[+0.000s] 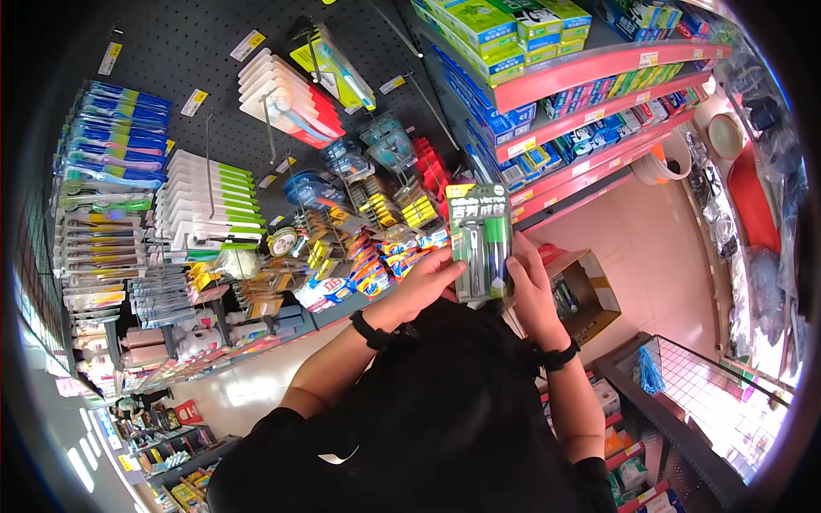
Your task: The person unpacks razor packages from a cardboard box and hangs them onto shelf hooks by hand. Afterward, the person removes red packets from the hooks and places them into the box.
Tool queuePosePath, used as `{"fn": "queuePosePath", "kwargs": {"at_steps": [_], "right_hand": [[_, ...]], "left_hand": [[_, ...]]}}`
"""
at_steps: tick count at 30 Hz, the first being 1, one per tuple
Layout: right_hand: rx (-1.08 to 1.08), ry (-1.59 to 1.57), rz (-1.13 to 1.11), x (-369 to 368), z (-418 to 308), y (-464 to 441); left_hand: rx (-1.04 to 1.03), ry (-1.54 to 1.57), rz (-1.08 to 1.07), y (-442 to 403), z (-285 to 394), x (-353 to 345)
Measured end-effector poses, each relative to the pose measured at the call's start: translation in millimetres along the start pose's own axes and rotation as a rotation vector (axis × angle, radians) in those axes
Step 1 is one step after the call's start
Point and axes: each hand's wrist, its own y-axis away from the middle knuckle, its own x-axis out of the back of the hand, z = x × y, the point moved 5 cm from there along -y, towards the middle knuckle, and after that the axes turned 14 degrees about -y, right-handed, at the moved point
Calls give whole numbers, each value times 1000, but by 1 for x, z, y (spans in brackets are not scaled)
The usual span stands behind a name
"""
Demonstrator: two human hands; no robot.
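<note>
A green and clear blister pack (481, 244) with razor items inside is held upright in front of the chest. My left hand (429, 280) grips its left edge, thumb on the front. On its right edge, my right hand (530, 286) holds the pack with the thumb on the front. Both wrists wear black bands. Behind the pack, hooks on a dark pegboard (201, 51) carry yellow and black packs (374, 202) and red packs (430, 164).
Hanging toothbrush packs (120, 132) fill the left. Red-edged shelves (599, 73) with toothpaste boxes stand at upper right. Orange and blue bags (370, 272) lie below the hooks. An open cardboard box (599, 291) and a wire-topped rack (710, 385) are at right.
</note>
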Motion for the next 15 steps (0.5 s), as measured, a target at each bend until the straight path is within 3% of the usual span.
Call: {"fn": "queuePosePath", "kwargs": {"at_steps": [7, 9, 15], "right_hand": [[4, 52, -80, -18, 26, -65], [181, 236, -65, -22, 23, -76], [113, 171, -24, -23, 22, -94]], "left_hand": [[-40, 45, 59, -37, 4, 38], [-35, 66, 68, -47, 4, 44], [-85, 136, 52, -75, -3, 55]]}}
